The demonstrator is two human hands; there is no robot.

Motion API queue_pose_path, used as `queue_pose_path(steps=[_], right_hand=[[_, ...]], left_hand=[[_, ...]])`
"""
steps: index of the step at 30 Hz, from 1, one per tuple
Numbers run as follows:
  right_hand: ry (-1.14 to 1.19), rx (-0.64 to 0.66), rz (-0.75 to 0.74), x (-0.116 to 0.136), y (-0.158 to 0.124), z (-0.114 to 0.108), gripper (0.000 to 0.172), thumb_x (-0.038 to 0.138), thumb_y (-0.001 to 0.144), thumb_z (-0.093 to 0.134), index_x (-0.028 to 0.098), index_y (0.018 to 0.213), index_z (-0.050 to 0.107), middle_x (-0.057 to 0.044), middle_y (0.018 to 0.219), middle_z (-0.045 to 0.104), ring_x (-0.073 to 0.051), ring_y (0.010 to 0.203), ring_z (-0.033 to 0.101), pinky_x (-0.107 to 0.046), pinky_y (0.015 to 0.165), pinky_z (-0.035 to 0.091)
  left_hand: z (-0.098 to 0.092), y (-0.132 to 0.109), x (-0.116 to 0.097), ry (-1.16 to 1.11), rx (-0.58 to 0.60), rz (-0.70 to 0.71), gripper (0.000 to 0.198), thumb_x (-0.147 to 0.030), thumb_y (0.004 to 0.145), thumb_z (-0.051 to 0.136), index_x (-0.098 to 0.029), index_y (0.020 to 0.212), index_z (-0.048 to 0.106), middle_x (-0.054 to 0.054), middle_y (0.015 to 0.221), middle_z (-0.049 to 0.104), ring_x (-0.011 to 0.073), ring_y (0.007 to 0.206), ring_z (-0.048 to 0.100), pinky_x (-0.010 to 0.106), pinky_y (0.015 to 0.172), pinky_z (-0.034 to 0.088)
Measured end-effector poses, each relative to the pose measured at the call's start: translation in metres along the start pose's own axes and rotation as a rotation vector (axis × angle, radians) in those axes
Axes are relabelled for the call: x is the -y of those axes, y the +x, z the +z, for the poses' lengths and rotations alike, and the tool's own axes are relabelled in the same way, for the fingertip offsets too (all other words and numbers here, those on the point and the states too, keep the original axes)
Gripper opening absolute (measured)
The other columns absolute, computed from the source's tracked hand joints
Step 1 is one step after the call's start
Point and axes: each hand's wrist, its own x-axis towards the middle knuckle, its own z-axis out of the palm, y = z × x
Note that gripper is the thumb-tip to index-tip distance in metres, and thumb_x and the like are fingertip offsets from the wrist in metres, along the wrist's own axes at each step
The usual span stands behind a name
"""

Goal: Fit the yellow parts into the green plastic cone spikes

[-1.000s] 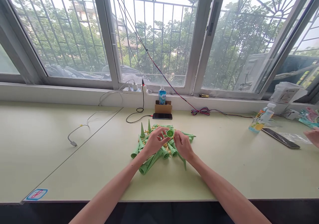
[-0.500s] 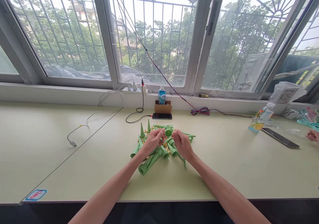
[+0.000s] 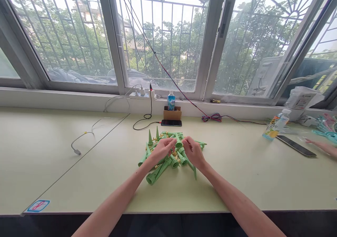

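Observation:
Between my two hands is a green plastic watering spike, its wide open end facing me and its tip pointing away. The fingers of my left hand are closed on its left side. My right hand is closed in a pinch by its right side; what its fingertips hold is too small and hidden to name. Beneath and around both hands lies a pile of similar green spikes, mixed with small yellow pieces. At the pile's far left two cones stand tip up.
Past the pile a phone leans by a cardboard box and a blue-labelled bottle. Farther right are a drink bottle, a dark phone and another person's hand. A grey cable lies on the left.
The spike between my hands has tilted, its open end dropping lower and its cone now showing behind. My hands have barely moved. At the right, the other person's hand has reached farther in.

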Motion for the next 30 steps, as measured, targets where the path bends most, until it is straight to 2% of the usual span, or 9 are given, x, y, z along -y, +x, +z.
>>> queue_pose_path(steps=[6,10,15,18,22,30], right_hand=[[-0.016,0.009,-0.009,-0.003,0.0,0.0,0.03,0.044,0.097,0.039,0.02,0.081,0.046,0.007,0.056,0.037,-0.009,0.048,0.031,-0.021,0.049,0.025],[-0.02,0.013,-0.01,-0.004,0.001,0.0,0.03,0.044,0.097,0.038,0.02,0.079,0.044,0.007,0.054,0.037,-0.009,0.047,0.031,-0.021,0.049,0.027],[-0.041,-0.006,-0.005,-0.003,0.002,-0.001,0.033,0.043,0.097,0.038,0.021,0.072,0.039,0.007,0.052,0.035,-0.009,0.047,0.029,-0.022,0.048,0.026],[-0.069,-0.017,-0.006,-0.003,0.002,-0.001,0.036,0.044,0.096,0.038,0.021,0.068,0.036,0.007,0.052,0.033,-0.009,0.047,0.027,-0.022,0.047,0.024],[-0.1,-0.031,0.005,-0.002,0.002,0.0,0.041,0.046,0.096,0.037,0.021,0.063,0.031,0.007,0.051,0.031,-0.01,0.047,0.025,-0.023,0.047,0.023],[-0.146,-0.074,0.019,-0.002,0.002,0.002,0.043,0.045,0.097,0.036,0.021,0.061,0.035,0.006,0.051,0.031,-0.01,0.047,0.027,-0.024,0.048,0.023]], left_hand=[[-0.002,-0.002,-0.005,0.0,0.043,0.037,0.041,-0.054,0.089,0.049,-0.015,0.08,0.06,-0.001,0.064,0.055,0.0088,0.05,0.051,0.02,0.046,0.042],[-0.002,-0.003,-0.003,0.066,0.01,0.042,0.041,-0.053,0.087,0.052,-0.015,0.096,0.065,0.0,0.067,0.056,0.01,0.052,0.051,0.02,0.044,0.043],[0.0,-0.003,-0.003,0.148,-0.003,0.142,0.04,-0.049,0.086,0.056,-0.019,0.111,0.065,0.006,0.096,0.061,0.0129,0.07,0.058,0.021,0.051,0.051],[0.001,-0.003,-0.002,0.184,0.014,0.207,0.039,-0.046,0.087,0.056,-0.022,0.117,0.064,0.006,0.102,0.056,0.013,0.075,0.058,0.023,0.058,0.055],[0.001,-0.002,0.003,0.247,0.018,0.271,0.037,-0.044,0.088,0.056,-0.024,0.118,0.063,0.006,0.099,0.053,0.0122,0.074,0.058,0.022,0.056,0.055],[0.002,0.002,0.011,0.351,-0.02,0.341,0.035,-0.042,0.092,0.051,-0.026,0.121,0.061,0.007,0.103,0.055,0.011,0.071,0.057,0.021,0.054,0.052]])
